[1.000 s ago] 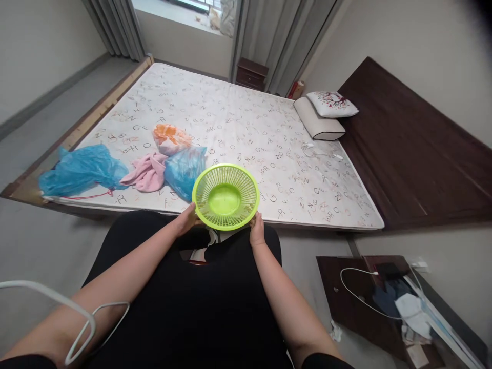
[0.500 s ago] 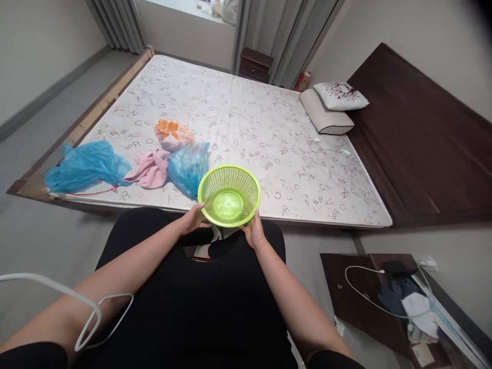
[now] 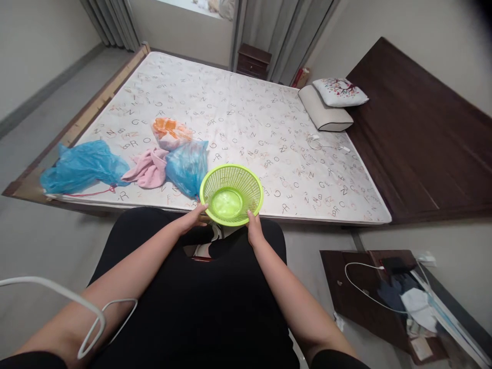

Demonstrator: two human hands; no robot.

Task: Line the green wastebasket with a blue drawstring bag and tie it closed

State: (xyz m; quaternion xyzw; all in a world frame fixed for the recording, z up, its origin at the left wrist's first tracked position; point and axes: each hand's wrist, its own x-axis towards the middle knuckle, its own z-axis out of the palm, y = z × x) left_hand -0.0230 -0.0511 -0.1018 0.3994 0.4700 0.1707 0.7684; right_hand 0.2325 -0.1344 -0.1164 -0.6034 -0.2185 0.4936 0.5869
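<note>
A round lime-green plastic basket [image 3: 227, 204] with mesh walls is held between my two hands, above my lap at the near edge of the bed. Nothing lies inside it. My left hand [image 3: 192, 219] grips the rim at its lower left, thumb on top and the other fingers underneath. At the lower right, my right hand [image 3: 255, 229] holds the rim with its thumb over the edge; its other fingers are hidden. Just beyond the basket's left side lies a blue plastic bag [image 3: 187, 166] with something in it.
On the lettered mattress [image 3: 246, 118] are a pink cloth [image 3: 149, 169], an orange-and-clear bag [image 3: 171, 133], another blue bag [image 3: 86, 166] and two pillows [image 3: 326, 110]. A dark nightstand [image 3: 357, 287] with cables stands right. A white cable [image 3: 57, 291] loops by my left arm.
The basket has shifted very slightly to the right and tilted a little. My right thumb now reaches over the rim. The view has moved slightly.
</note>
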